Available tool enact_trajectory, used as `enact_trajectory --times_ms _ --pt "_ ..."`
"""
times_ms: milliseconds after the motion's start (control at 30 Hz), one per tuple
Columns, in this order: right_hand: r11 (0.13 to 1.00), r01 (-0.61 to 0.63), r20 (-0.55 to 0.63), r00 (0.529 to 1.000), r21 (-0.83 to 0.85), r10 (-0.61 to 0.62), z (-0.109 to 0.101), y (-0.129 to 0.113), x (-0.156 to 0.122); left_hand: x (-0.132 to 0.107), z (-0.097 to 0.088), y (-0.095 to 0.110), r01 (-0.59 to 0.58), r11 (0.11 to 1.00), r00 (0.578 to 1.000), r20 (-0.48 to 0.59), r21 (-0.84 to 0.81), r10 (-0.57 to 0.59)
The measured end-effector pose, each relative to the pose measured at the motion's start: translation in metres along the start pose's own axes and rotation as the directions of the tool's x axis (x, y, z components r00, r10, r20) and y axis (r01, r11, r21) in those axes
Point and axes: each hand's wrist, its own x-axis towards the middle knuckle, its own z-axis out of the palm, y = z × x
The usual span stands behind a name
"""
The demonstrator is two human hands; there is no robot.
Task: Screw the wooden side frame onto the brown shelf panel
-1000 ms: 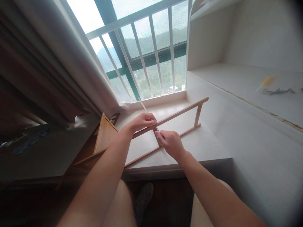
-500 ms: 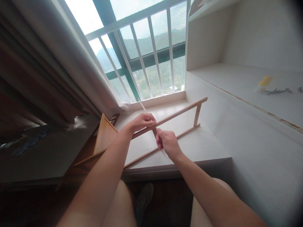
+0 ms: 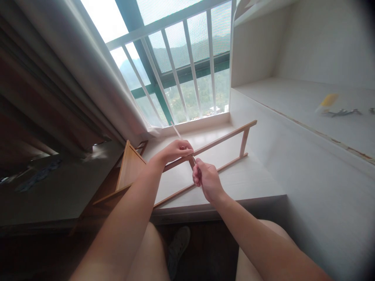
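A wooden frame (image 3: pixel 225 138), with two long rails joined by crosspieces, lies tilted on the white ledge. My left hand (image 3: pixel 177 150) is closed around its upper rail, right by the joint with the middle crosspiece (image 3: pixel 191 162). Just below that joint, my right hand (image 3: pixel 206 177) is closed on a thin metal tool (image 3: pixel 193 159), whose tip points at the rail. Most of the tool is hidden in my fingers, so its exact kind does not show. A wooden panel (image 3: pixel 129 166) stands at the left end of the frame.
White ledge (image 3: pixel 258 181) runs under the frame to a barred window (image 3: pixel 187 70). On the shelf (image 3: pixel 307 97) at right lie a blurred yellow-ended object (image 3: pixel 329 100) and small metal pieces (image 3: pixel 344 112). A grey curtain (image 3: pixel 88 66) hangs at left.
My right hand has turned slightly and drawn back a little from the joint, so more of the metal tool shows. My left hand and the frame stay in place.
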Motion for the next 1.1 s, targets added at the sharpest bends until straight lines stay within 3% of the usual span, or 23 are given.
enact_trajectory --times_ms 233,533,833,1100 --pt "0.957 0.142 0.045 0.99 -0.253 -0.135 -0.009 -0.003 0.003 0.0 0.0 0.0 -0.009 1.0 1.0 0.007 0.014 0.009" --pt "0.894 0.191 0.098 0.981 -0.406 -0.166 -0.016 -0.002 0.008 -0.002 0.0 0.0 0.001 1.0 1.0 0.008 0.016 -0.002" --pt "0.697 0.319 0.156 0.945 -0.642 -0.288 -0.017 -0.003 0.006 0.0 0.0 0.0 -0.009 1.0 1.0 0.003 0.003 0.009" --pt "0.623 0.348 0.165 0.928 -0.7 -0.334 -0.018 -0.003 0.007 -0.001 0.001 0.0 -0.004 1.0 1.0 0.008 0.0 0.004"
